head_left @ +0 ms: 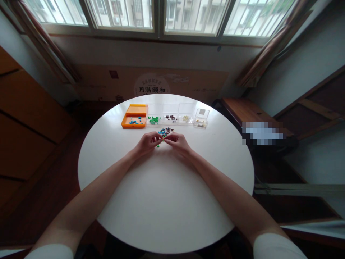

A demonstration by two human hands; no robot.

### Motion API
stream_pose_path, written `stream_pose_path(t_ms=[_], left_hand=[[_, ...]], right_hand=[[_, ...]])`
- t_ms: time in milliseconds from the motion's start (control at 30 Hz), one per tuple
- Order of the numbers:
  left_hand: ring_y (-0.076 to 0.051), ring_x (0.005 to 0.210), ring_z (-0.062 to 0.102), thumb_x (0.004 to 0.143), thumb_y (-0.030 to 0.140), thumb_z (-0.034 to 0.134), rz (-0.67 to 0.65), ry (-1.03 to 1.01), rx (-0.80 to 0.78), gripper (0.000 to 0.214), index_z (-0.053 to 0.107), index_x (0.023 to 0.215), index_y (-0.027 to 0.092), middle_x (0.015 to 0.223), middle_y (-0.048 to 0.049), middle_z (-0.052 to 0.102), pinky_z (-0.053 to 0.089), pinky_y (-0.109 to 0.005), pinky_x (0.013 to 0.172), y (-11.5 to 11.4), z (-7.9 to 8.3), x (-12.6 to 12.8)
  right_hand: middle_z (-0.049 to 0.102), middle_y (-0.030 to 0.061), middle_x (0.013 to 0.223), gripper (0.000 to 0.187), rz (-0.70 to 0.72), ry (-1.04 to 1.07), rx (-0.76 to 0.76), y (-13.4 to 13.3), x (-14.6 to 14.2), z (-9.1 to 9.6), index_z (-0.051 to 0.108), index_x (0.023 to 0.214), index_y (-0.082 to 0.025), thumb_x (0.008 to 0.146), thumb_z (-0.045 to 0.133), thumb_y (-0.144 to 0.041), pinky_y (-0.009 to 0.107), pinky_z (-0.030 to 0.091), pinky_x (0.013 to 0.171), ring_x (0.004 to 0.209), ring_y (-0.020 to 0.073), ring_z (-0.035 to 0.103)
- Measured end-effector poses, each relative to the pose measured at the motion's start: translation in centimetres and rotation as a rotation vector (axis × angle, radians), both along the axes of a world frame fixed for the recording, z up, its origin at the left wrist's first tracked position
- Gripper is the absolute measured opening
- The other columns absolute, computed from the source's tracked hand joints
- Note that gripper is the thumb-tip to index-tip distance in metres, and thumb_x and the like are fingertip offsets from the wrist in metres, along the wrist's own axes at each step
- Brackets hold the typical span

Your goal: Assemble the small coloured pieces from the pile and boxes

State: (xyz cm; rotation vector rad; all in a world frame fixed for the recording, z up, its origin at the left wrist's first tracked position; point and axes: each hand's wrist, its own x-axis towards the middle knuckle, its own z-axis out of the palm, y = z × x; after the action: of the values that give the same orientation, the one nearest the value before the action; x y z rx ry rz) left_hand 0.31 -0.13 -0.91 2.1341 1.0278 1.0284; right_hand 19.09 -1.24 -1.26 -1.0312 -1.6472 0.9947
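Observation:
My left hand (pixel 147 142) and my right hand (pixel 178 142) meet over the middle of the white round table (pixel 161 201). Their fingertips pinch together on a small green brick (pixel 163 139), largely covered by the fingers. Just beyond the hands lies a loose pile of tiny bricks (pixel 166 131) in blue, dark brown and other colours. One green piece (pixel 158 146) rests on the tabletop beside my left fingers.
Behind the pile stand an orange lidded box (pixel 134 126) with blue pieces and a row of clear open boxes (pixel 185 124) with green, dark and pale pieces. A smaller clear box (pixel 201 114) ends the row. A wooden bench (pixel 237 108) stands at the right.

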Motion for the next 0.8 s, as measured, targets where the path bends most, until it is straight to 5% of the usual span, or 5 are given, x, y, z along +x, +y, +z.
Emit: stream_pose_path(t_ms=[800], left_hand=[[-0.006, 0.052, 0.048, 0.082, 0.028, 0.060, -0.002, 0.008, 0.000, 0.016, 0.066, 0.083, 0.013, 0.062, 0.0011, 0.058, 0.039, -0.016, 0.049, 0.11, -0.21, -0.05]], right_hand=[[0.062, 0.0036, 0.074, 0.023, 0.002, -0.015, 0.009, 0.02, -0.02, 0.10, 0.071, 0.078, -0.014, 0.071, 0.069, -0.036, 0.025, 0.041, 0.060, 0.065, 0.0114, 0.053]])
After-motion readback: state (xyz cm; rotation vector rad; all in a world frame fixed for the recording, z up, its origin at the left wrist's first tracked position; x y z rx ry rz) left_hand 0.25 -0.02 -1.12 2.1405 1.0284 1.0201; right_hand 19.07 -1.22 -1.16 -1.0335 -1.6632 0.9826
